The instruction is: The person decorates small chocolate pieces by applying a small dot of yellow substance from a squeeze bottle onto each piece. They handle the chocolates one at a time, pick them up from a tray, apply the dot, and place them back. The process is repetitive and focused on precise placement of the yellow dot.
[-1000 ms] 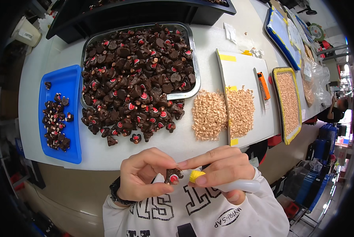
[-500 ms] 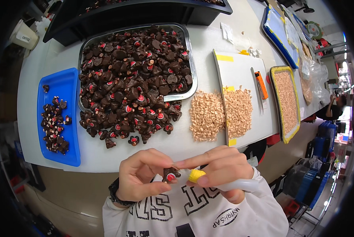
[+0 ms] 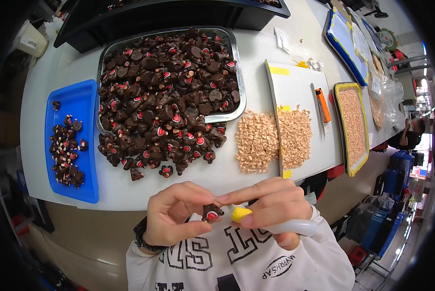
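Observation:
My left hand (image 3: 176, 213) pinches a small dark brown figurine (image 3: 211, 213) with a red and white patch between thumb and fingertips, in front of my chest. My right hand (image 3: 278, 206) is wrapped round a translucent white squeeze bottle (image 3: 295, 226) with a yellow collar (image 3: 240, 214), whose collar end points at the figurine. The right index finger stretches out to the left fingertips, just above the figurine. Whether it presses on a small part there, I cannot make out. Beyond my hands, a heap of similar dark figurines (image 3: 166, 104) fills a metal tray (image 3: 240, 89) and spills onto the table.
At the left lies a blue tray (image 3: 92, 145) holding several figurines with pale bits. Small beige pieces (image 3: 257, 143) are piled right of centre, partly on a white board (image 3: 319, 150) with tweezers and an orange-handled tool (image 3: 321, 104). Further right stands a yellow-edged tray (image 3: 353, 123) of beige pieces.
The yellow collar of the bottle has drawn slightly back from the figurine, which is turned a little. Both hands keep their grips, and the view has shifted slightly.

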`<state>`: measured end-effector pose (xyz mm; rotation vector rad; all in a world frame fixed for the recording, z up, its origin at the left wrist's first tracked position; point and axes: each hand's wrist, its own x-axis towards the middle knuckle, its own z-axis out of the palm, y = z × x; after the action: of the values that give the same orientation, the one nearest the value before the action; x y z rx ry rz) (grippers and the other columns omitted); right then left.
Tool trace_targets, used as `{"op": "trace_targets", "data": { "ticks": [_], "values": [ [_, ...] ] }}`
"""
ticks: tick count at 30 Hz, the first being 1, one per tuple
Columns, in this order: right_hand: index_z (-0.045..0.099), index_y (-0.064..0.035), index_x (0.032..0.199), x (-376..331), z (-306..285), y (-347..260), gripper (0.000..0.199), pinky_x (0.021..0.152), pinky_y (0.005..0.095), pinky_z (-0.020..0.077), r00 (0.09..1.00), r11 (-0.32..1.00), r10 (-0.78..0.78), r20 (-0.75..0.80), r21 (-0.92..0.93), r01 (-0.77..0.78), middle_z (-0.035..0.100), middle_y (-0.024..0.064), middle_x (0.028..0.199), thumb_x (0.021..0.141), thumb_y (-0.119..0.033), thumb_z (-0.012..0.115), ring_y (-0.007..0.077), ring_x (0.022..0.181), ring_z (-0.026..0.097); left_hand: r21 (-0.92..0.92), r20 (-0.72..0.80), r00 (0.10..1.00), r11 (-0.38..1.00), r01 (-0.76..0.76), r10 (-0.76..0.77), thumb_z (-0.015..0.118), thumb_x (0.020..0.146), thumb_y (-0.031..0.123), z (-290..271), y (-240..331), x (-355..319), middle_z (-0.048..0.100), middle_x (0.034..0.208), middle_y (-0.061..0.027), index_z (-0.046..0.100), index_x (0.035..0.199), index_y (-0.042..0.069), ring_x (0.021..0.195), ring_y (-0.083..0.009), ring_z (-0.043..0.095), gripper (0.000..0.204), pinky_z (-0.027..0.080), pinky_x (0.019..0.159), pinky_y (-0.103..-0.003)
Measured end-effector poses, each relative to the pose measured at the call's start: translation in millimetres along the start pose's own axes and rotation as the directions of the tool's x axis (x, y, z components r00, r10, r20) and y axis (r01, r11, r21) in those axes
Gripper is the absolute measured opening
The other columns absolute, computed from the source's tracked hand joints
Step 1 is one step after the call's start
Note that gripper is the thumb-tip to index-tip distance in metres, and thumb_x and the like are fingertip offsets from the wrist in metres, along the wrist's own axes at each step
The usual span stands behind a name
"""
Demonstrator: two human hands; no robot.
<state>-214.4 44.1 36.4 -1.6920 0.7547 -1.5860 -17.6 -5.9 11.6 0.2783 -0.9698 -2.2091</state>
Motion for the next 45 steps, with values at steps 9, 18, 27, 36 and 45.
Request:
{"op": "trace_targets", "data": {
  "ticks": [9,18,27,36,45],
  "values": [
    [0.060,0.0069,0.086,-2,-1,-2,0.046,0.062,0.0393,0.0552,1.000,0.999,-0.017,0.017,0.027,0.017,0.062,0.0125,0.065,0.092,-0.033,0.038,0.0408,0.081,0.064,-0.023,0.011,0.999,0.999,0.030,-0.030,0.062,0.074,-0.014,-2,1,-2,0.051,0.109,-0.0192,0.045,0.107,-0.006,0.104,-0.0275,0.055,0.038,0.053,0.085,-0.041],
    [0.060,0.0064,0.085,-5,2,-2,0.046,0.060,0.0382,0.0554,0.999,0.999,-0.034,0.011,0.037,0.033,0.061,0.0119,0.064,0.092,-0.033,0.037,0.0400,0.080,0.065,-0.026,-0.001,0.999,0.999,0.044,-0.044,0.062,0.074,-0.013,0,4,-4,0.051,0.108,-0.0193,0.044,0.106,-0.005,0.103,-0.0269,0.056,0.037,0.053,0.085,-0.040],
    [0.060,0.0058,0.086,-5,0,-2,0.045,0.058,0.0375,0.0550,0.999,0.999,-0.037,0.009,0.023,0.037,0.060,0.0109,0.061,0.092,-0.033,0.038,0.0389,0.079,0.065,-0.023,-0.006,0.999,0.999,0.049,-0.049,0.063,0.074,-0.012,-2,2,-4,0.051,0.108,-0.0197,0.044,0.106,-0.004,0.101,-0.0247,0.057,0.037,0.053,0.084,-0.039],
    [0.060,0.0042,0.089,-6,-3,-10,0.039,0.061,0.0371,0.0546,1.000,1.000,0.018,-0.005,-0.005,-0.018,0.063,0.0142,0.071,0.093,-0.030,0.042,0.0377,0.082,0.065,0.068,-0.165,0.975,0.987,-0.143,0.152,0.068,0.073,-0.005,-3,-1,-8,0.052,0.102,-0.0208,0.043,0.104,-0.004,0.094,-0.0238,0.057,0.039,0.055,0.077,-0.035],
    [0.054,-0.0070,0.096,-33,-36,-10,0.038,0.075,0.0388,0.0446,0.952,0.573,0.303,0.050,-0.808,-0.140,0.063,0.0089,0.094,0.059,-0.005,0.064,0.0288,0.086,0.057,0.273,-0.022,0.978,0.942,-0.194,0.208,0.070,0.068,-0.009,1,-5,-10,0.053,0.100,-0.0215,0.048,0.102,-0.005,0.093,-0.0258,0.059,0.041,0.056,0.075,-0.034]
  ]
}}
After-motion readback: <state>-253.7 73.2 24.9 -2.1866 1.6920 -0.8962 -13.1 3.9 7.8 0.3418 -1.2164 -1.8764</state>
